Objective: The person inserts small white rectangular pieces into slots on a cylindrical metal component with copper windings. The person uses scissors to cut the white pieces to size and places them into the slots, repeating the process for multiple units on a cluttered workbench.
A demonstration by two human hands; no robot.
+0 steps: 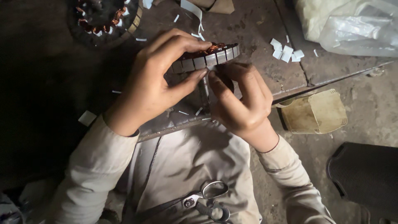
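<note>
- Right now the left hand [153, 81] is clamped on the stator [207, 58], fingers over its top and thumb under the rim, holding it on edge just above the desk [265, 29] near its front edge.
- Beside it, the right hand [240, 99] has thumb and forefinger pinched together at the rim's lower side, on what looks like a slip of paper; I cannot tell for sure, it is too small.
- To my eye the step is seating an insulating slip in a slot; it would go best with the ring kept steady and the slip pushed straight, clear of the copper windings.
- Cut paper bits [286, 53] lie toward the desk's far right edge, near a plastic bag [352, 25].
- Another stator [103, 16] sits at the far left corner.
- Scissors [209, 201] rest in the person's lap, and a tin [315, 112] stands on the floor just off the desk's right edge.
</note>
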